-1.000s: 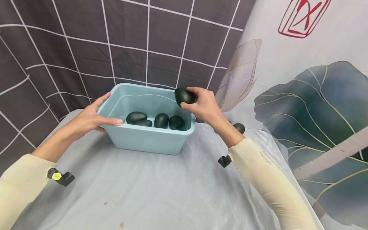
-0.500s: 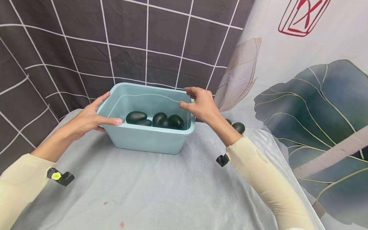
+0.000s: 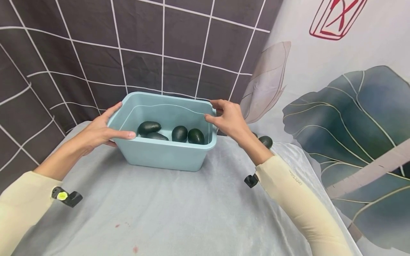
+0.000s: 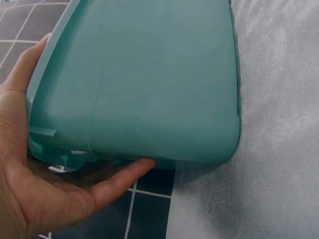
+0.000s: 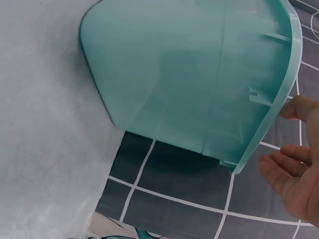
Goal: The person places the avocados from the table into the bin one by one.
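A light blue plastic bin [image 3: 166, 156] stands on the grey cloth. Several dark green avocados lie on its floor, among them a left one [image 3: 148, 128] and a right one [image 3: 196, 137]; the front wall hides part of some. My left hand [image 3: 100, 133] grips the bin's left end, thumb over the front rim. In the left wrist view one finger of this hand [image 4: 55, 199] lies along the bin's outer wall. My right hand [image 3: 229, 119] is at the right rim, holding nothing. In the right wrist view its thumb is at the rim and its loosely curled fingers [image 5: 284, 169] are apart from the bin.
Another avocado [image 3: 266, 142] lies on the grey cloth [image 3: 166, 213] beyond my right forearm, with part of a second beside it. A dark curtain with white grid lines [image 3: 185, 32] hangs behind the bin. A leaf-printed white cloth [image 3: 346, 124] hangs at the right.
The right hand has let go of an avocado, which dropped into the bin, and moved slightly right to the rim. Avocados inside have shifted. The left hand has stayed in place.
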Motion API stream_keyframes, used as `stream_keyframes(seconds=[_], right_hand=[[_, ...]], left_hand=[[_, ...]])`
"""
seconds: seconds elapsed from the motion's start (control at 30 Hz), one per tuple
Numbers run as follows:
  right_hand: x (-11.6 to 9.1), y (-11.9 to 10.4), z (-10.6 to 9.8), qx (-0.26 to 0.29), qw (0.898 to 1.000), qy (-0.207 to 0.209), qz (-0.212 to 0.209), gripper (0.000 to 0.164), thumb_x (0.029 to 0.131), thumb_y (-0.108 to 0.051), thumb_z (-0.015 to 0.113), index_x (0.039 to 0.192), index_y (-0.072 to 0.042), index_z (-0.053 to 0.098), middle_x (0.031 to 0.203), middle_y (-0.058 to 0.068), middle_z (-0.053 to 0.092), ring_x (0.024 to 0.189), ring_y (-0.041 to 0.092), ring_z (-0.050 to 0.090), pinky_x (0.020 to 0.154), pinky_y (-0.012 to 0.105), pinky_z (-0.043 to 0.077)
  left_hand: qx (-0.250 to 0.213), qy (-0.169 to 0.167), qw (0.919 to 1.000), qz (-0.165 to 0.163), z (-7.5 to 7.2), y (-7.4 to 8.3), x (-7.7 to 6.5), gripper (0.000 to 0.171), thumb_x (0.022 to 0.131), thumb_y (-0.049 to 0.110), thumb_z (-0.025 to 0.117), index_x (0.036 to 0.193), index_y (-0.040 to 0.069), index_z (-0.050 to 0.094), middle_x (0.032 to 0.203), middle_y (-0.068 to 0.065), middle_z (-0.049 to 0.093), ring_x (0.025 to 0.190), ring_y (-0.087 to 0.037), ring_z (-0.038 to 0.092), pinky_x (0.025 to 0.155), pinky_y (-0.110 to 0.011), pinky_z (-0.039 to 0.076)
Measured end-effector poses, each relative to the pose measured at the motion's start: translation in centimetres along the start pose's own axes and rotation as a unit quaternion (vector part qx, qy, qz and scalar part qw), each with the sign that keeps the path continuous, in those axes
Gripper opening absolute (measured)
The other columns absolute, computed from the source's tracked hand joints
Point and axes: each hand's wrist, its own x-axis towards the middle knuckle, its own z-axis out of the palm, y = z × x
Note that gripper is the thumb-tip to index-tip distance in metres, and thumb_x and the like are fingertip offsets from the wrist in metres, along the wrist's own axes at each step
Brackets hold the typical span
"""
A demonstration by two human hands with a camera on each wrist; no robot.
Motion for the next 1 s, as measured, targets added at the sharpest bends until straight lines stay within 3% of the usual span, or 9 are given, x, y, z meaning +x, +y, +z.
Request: stream_keyframes(seconds=[0.57,1.0], right_hand=[[-1.2,1.2,-0.1,0.004,1.000,0.026,0.000,0.055,0.100,-0.026,0.085,0.147,-0.001,0.073,0.141,0.016,0.079,0.128,0.037,0.078,0.111,0.050,0.063],[-1.7,2.5,-0.3,0.009,0.999,0.033,0.004,0.056,0.098,-0.025,0.084,0.147,0.000,0.072,0.142,0.022,0.077,0.129,0.044,0.077,0.112,0.056,0.061]], left_hand=[[0.000,0.000,1.0000,0.001,0.0,0.0,0.0,0.129,0.098,0.035,0.088,0.181,0.043,-0.011,0.182,-0.032,0.022,0.157,-0.046,0.039,0.094,-0.045,0.062],[0.000,-0.001,1.0000,-0.001,0.0,0.1,0.1,0.129,0.099,0.036,0.088,0.181,0.044,-0.011,0.183,-0.031,0.022,0.157,-0.046,0.039,0.097,-0.047,0.062]])
